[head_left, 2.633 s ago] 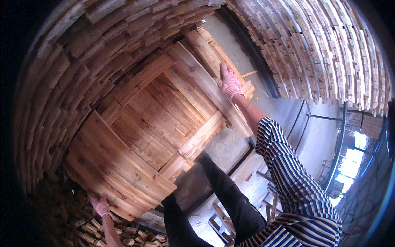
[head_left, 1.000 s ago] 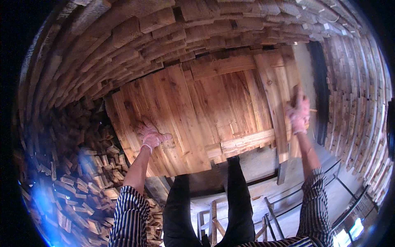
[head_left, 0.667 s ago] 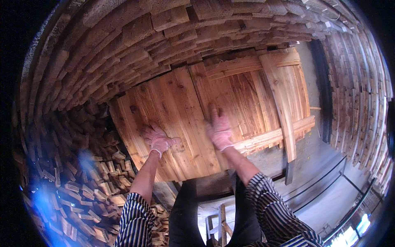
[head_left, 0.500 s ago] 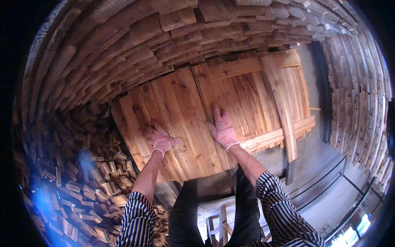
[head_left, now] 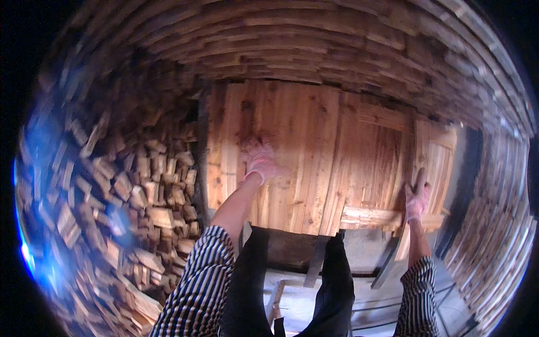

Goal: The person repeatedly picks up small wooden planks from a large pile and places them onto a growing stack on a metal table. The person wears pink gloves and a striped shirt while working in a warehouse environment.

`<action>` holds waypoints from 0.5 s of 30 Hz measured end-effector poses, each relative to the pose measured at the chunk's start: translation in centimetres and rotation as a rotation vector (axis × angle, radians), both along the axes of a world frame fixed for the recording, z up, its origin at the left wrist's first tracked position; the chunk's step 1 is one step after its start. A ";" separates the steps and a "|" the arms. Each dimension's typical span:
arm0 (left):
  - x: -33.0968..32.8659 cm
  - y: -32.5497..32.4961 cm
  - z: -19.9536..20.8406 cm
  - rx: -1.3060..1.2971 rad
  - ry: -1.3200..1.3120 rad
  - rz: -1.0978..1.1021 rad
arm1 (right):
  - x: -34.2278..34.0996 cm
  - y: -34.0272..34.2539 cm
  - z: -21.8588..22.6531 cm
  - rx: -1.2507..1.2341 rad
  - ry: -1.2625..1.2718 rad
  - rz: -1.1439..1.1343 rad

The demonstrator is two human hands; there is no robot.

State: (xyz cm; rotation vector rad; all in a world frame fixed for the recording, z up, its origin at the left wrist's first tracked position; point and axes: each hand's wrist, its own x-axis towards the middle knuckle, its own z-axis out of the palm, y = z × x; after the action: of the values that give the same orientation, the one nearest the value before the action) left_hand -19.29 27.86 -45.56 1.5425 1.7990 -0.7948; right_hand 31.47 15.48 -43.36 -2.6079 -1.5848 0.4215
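A panel of joined wooden boards (head_left: 306, 140) lies in front of me. My left hand (head_left: 262, 161), in a pinkish work glove, rests on it with the fingers spread. Beside it on the right is a second section of boards (head_left: 373, 160), crossed by a far batten (head_left: 384, 117) and a near batten (head_left: 368, 217). A loose slat (head_left: 403, 247) lies across both battens, its near end sticking out past the boards. My right hand (head_left: 417, 199), gloved alike, is at this slat near the near batten, fingers stretched out. The slat's part beneath the hand is hidden.
Short wood offcuts (head_left: 163, 180) are heaped on the left. Stacked planks (head_left: 292, 48) form a wall behind the panel, and more stacked planks (head_left: 497, 219) stand on the right. Dark support bars (head_left: 317, 261) jut out under the panel toward my legs.
My right hand has moved right, from the seam between the sections to the loose slat. My left hand stays spread on the panel. The view has turned, so the panel appears straighter.
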 end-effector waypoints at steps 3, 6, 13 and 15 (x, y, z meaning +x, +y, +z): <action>0.2 -1.1 4.7 0.097 -0.017 0.074 | -6.0 0.6 2.5 0.016 0.023 0.281; 1.8 -5.7 5.6 0.304 0.056 0.194 | -13.2 2.8 5.8 -0.125 0.108 0.612; 2.3 -23.9 7.8 0.544 -0.371 0.390 | -35.7 14.0 4.7 0.432 -0.027 1.180; -0.3 -26.6 8.7 0.605 -0.420 0.293 | -39.5 17.7 -3.1 0.380 0.020 1.192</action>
State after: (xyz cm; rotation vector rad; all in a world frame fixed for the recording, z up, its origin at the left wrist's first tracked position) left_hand -19.61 1.25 -36.82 1.5847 1.9581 0.2330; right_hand -8.04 33.13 -46.45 -1.1571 -2.6929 0.1316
